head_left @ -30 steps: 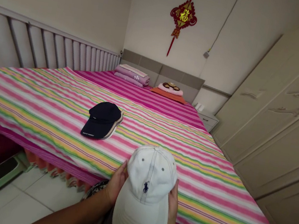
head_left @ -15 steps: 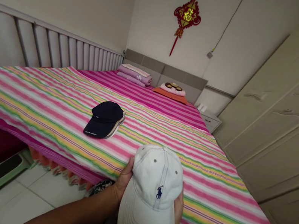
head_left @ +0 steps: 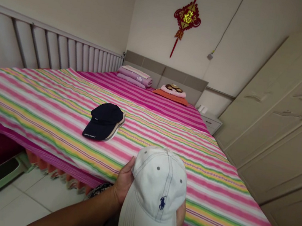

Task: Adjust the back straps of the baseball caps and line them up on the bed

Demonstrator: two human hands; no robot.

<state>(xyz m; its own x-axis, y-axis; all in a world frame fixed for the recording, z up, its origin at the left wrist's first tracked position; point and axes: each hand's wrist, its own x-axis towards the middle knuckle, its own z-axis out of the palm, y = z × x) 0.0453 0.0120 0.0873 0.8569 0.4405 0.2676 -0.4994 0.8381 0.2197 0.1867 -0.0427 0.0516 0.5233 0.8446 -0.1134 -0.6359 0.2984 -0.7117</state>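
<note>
Right now I've got the white cap (head_left: 155, 198) gripped between both hands, held up over the near edge of the bed (head_left: 54, 100), brim toward me, crown pointing away. My left hand (head_left: 122, 182) is wrapped on the cap's left side, thumb up along the crown. My right hand (head_left: 180, 216) is mostly hidden behind the cap; only the finger edge shows against its right side, so it looks closed on the cap too. Step in hand, as I judge it: carrying the cap. The navy cap (head_left: 103, 120) sits on top of a stack on the striped sheet, ahead and to the left of my left hand, well apart. Going there would call for a reach forward-left, keeping the brim lined up with the stack. Folded bedding (head_left: 135, 76) is far beyond at the headboard.
</note>
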